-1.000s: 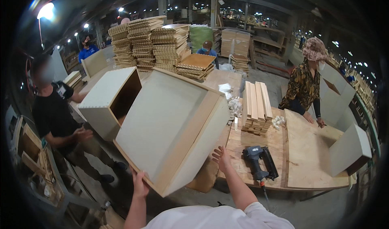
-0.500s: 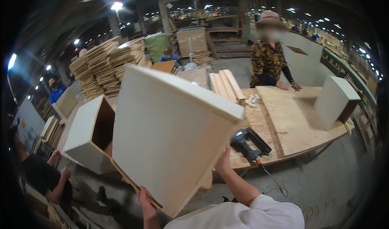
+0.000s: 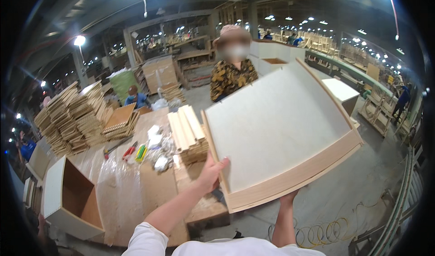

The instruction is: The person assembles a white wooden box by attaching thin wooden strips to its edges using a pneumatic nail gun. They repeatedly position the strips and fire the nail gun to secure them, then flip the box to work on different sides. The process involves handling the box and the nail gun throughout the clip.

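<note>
A large white-faced wooden cabinet box [image 3: 276, 124], with pale raised edges and a bare wood strip along its near side, is held up tilted over the front right of the workbench. My left hand [image 3: 212, 172] grips its left edge, thumb on the outer face. My right hand [image 3: 289, 196] is under the near wood strip; its fingers are mostly hidden by the box. Just left of my left hand, a stack of pale wood strips [image 3: 186, 129] lies on the bench. Behind the box stands a person in a patterned shirt [image 3: 232, 77], hands hidden.
An open white box with brown inside [image 3: 74, 197] stands at the bench's left. Red-handled pliers [image 3: 130, 151], a yellow-green item [image 3: 141, 153] and plastic bags [image 3: 161, 154] lie on the workbench [image 3: 156, 188]. Stacked panels [image 3: 74, 120] rise behind. A coiled hose [image 3: 321, 233] lies on the floor.
The cabinet box has swung to the right and turned, now showing its rimmed side. My hands have moved right with it. My view has turned right, and the nail gun is largely hidden.
</note>
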Action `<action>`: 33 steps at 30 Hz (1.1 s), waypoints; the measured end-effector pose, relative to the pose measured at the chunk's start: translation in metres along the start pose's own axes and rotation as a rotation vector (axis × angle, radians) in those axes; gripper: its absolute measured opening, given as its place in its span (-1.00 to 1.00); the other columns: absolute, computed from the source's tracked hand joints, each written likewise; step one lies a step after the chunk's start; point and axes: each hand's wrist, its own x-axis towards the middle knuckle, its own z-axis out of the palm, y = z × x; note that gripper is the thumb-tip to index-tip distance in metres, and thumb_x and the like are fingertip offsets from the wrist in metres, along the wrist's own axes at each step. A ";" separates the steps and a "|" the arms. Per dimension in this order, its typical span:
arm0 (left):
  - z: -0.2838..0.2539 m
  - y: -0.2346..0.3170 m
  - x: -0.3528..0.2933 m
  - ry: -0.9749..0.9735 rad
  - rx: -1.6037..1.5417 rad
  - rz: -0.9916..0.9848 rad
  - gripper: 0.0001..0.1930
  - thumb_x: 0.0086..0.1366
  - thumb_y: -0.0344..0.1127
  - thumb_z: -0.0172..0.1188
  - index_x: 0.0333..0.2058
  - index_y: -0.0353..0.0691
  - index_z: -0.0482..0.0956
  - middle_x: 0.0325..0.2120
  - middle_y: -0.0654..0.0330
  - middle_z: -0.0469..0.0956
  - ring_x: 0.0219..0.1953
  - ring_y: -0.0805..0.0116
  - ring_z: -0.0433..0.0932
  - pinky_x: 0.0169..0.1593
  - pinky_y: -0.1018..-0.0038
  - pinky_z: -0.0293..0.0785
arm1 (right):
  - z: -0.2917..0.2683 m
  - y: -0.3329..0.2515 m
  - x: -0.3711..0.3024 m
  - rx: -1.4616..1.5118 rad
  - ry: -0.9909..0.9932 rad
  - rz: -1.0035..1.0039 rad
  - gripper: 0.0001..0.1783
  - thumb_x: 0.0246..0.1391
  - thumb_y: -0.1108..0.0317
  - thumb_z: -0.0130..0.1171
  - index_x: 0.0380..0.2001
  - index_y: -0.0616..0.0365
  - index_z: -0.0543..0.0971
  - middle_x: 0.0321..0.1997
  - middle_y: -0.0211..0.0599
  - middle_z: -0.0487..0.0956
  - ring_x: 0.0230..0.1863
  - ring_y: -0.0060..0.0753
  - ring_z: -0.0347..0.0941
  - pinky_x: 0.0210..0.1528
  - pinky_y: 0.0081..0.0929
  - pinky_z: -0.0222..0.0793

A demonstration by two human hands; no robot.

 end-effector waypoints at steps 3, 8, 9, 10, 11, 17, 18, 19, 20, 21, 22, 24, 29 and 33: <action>0.023 -0.032 0.057 -0.014 0.109 -0.079 -0.25 0.30 -0.39 0.08 0.29 0.05 -0.22 0.10 0.09 0.24 0.07 0.25 0.35 0.03 0.28 0.42 | 0.006 -0.024 0.028 0.091 0.070 -0.078 -0.18 0.21 -0.33 -0.38 0.35 -0.03 -0.05 0.35 -0.38 0.11 0.35 -0.30 0.03 0.35 -0.30 -0.03; 0.069 -0.058 0.139 -0.066 0.235 -0.208 -0.14 0.27 -0.32 0.09 0.29 0.14 -0.40 0.17 0.04 0.17 0.06 0.07 0.37 -0.19 -0.03 0.49 | -0.026 -0.009 0.072 0.067 0.087 -0.053 -0.12 0.19 -0.38 -0.44 0.36 0.00 -0.06 0.38 -0.31 0.07 0.36 -0.24 0.00 0.37 -0.28 -0.09; 0.094 -0.057 0.158 -0.135 0.289 -0.250 -0.08 0.25 -0.27 0.11 0.28 0.12 -0.48 0.19 0.00 0.13 0.11 0.00 0.32 -0.11 -0.18 0.40 | -0.055 -0.010 0.090 0.062 0.127 -0.094 -0.13 0.19 -0.37 -0.43 0.36 0.01 -0.05 0.38 -0.30 0.07 0.36 -0.23 0.00 0.36 -0.27 -0.07; 0.111 -0.059 0.175 -0.144 0.317 -0.270 -0.05 0.24 -0.26 0.12 0.28 0.12 -0.52 0.19 -0.02 0.12 0.13 -0.01 0.29 -0.06 -0.21 0.34 | -0.068 -0.010 0.109 0.066 0.154 -0.102 -0.14 0.20 -0.36 -0.43 0.36 0.01 -0.04 0.38 -0.29 0.08 0.36 -0.23 0.01 0.35 -0.27 -0.05; 0.105 -0.067 0.190 -0.076 0.349 -0.309 -0.01 0.23 -0.24 0.14 0.28 0.11 -0.55 0.20 -0.04 0.10 0.15 -0.02 0.26 -0.02 -0.24 0.29 | -0.060 0.002 0.115 0.107 0.195 -0.026 -0.15 0.21 -0.35 -0.43 0.35 0.02 -0.03 0.38 -0.29 0.07 0.36 -0.23 0.01 0.35 -0.27 -0.04; 0.074 -0.089 0.244 0.234 0.532 -0.132 -0.07 0.19 -0.09 0.16 0.29 -0.07 -0.37 0.17 -0.09 0.16 0.09 -0.04 0.33 -0.06 -0.11 0.36 | -0.068 0.069 0.147 -0.279 0.489 0.140 -0.23 0.26 -0.19 -0.30 0.18 0.34 0.24 0.23 -0.05 0.28 0.14 -0.16 0.28 0.14 -0.22 0.25; 0.069 -0.090 0.242 0.230 0.549 -0.123 -0.04 0.18 0.01 0.17 0.30 -0.07 -0.36 0.20 -0.10 0.13 0.13 -0.04 0.29 -0.01 -0.09 0.33 | -0.069 0.073 0.150 -0.440 0.515 0.206 -0.24 0.26 -0.17 -0.28 0.15 0.37 0.27 0.19 -0.02 0.32 0.09 -0.14 0.32 0.12 -0.21 0.28; 0.071 -0.085 0.239 0.211 0.556 -0.115 -0.01 0.17 0.10 0.17 0.31 -0.08 -0.35 0.22 -0.10 0.11 0.17 -0.03 0.26 0.04 -0.07 0.30 | -0.069 0.072 0.154 -0.613 0.543 0.245 -0.25 0.26 -0.15 -0.26 0.12 0.41 0.30 0.15 0.02 0.36 0.04 -0.13 0.36 0.09 -0.21 0.30; 0.071 -0.082 0.228 0.140 0.416 -0.247 0.02 0.16 0.24 0.12 0.33 -0.02 -0.36 0.25 -0.04 0.11 0.20 0.01 0.23 0.06 -0.01 0.31 | -0.070 0.068 0.152 -0.458 0.587 0.108 -0.26 0.27 -0.13 -0.25 0.05 0.48 0.35 0.04 0.11 0.45 -0.09 -0.07 0.40 0.01 -0.17 0.35; 0.068 -0.075 0.222 0.009 0.442 -0.223 -0.12 0.24 0.18 0.06 0.34 0.03 -0.25 0.19 0.05 0.22 0.07 0.14 0.38 -0.03 0.16 0.42 | -0.084 0.051 0.166 -0.459 0.604 0.091 -0.29 0.27 -0.08 -0.22 -0.04 0.53 0.40 -0.03 0.16 0.48 -0.17 -0.06 0.40 -0.04 -0.13 0.36; 0.054 -0.079 0.209 -0.096 0.306 -0.231 -0.19 0.27 0.16 0.04 0.32 0.02 -0.16 0.16 0.09 0.26 0.01 0.21 0.41 -0.07 0.22 0.44 | -0.100 0.028 0.174 -0.816 0.664 0.074 -0.35 0.30 -0.02 -0.26 0.03 0.45 0.41 -0.04 0.18 0.50 -0.12 -0.06 0.45 -0.04 -0.19 0.38; -0.017 -0.095 0.154 -0.114 0.090 -0.238 -0.33 0.32 0.12 -0.01 0.29 0.02 0.02 0.09 0.17 0.35 -0.10 0.35 0.46 -0.16 0.36 0.47 | -0.069 0.031 0.147 -0.953 0.431 -0.356 -0.50 0.31 0.16 -0.24 -0.02 0.47 0.39 -0.15 0.11 0.51 -0.18 -0.11 0.43 -0.08 -0.17 0.38; -0.174 -0.124 -0.076 0.391 0.218 -0.371 -0.62 0.28 0.01 0.09 -0.02 -0.05 0.49 -0.20 0.30 0.53 -0.27 0.50 0.51 -0.26 0.50 0.46 | 0.120 -0.056 0.058 -0.368 -0.076 -0.879 -0.61 0.23 0.25 0.05 -0.04 0.39 0.42 -0.04 0.07 0.45 -0.09 -0.14 0.42 -0.06 -0.28 0.39; -0.229 -0.134 -0.276 1.130 -0.060 -0.156 -0.82 0.25 -0.24 0.09 -0.49 -0.17 0.40 -0.61 0.26 0.42 -0.62 0.51 0.38 -0.60 0.57 0.29 | 0.212 0.003 -0.018 -0.242 -0.438 -0.537 -0.63 0.24 0.22 -0.20 -0.12 0.33 0.41 -0.18 -0.16 0.44 -0.14 -0.32 0.36 0.00 -0.37 0.25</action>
